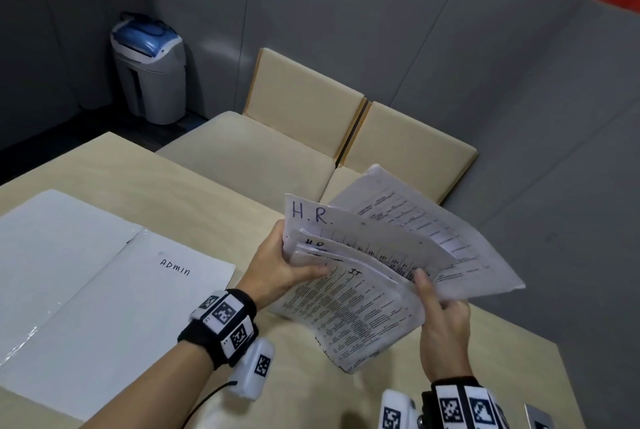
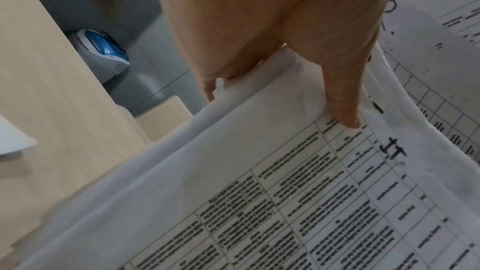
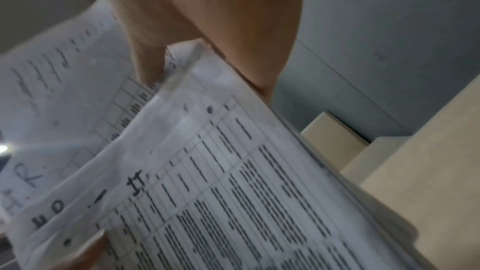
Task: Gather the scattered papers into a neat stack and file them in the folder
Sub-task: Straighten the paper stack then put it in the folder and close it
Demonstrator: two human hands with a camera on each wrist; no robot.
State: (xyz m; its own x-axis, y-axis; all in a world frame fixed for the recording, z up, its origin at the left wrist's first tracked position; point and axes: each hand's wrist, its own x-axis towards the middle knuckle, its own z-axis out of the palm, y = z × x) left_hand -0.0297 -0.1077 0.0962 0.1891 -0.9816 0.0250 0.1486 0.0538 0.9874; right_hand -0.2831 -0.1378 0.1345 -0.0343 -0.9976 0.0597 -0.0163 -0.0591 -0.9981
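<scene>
I hold a fanned bundle of printed papers (image 1: 374, 266) above the right half of the table. Some sheets carry handwritten marks "H.R." and "IT". My left hand (image 1: 280, 266) grips the bundle's left edge, thumb lying across the front sheet (image 2: 342, 98). My right hand (image 1: 440, 311) pinches the bundle's right side, thumb on top (image 3: 148, 56), fingers behind the sheets. An open white folder (image 1: 86, 290) lies flat on the left of the table, and the page on its right side is marked "ADMIN".
The light wooden table (image 1: 207, 193) ends at the far side against two beige seats (image 1: 270, 148). A grey and blue paper shredder (image 1: 149, 72) stands on the floor at the back left. Grey padded walls enclose the booth.
</scene>
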